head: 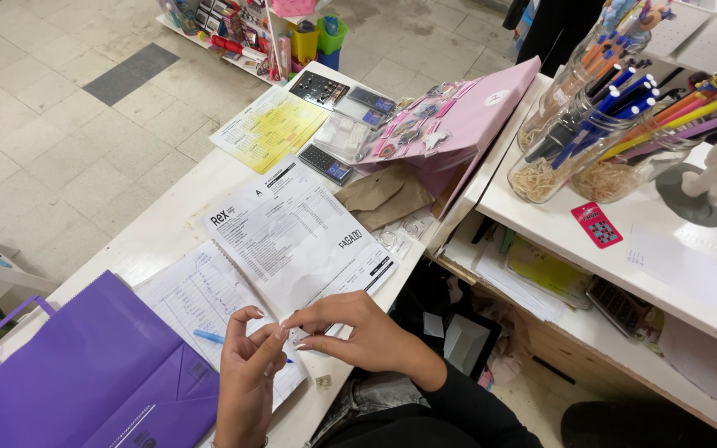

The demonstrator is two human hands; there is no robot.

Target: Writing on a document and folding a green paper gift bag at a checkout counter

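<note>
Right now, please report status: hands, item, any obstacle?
Left hand and right hand fingertips pinched together; item too small to tell. Blue pen beneath on the notebook. Purple bag beside.

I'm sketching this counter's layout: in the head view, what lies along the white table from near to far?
Purple paper bag → hands, left hand and right hand → printed white sheet → brown paper bag → yellow sheet → black calculator.

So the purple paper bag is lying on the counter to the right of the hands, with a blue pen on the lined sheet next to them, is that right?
Not quite. In the head view the purple paper bag lies to the left of the hands, not the right, beside the left hand. The rest holds: the blue pen rests on the lined sheet, close to the left hand and right hand.
</note>
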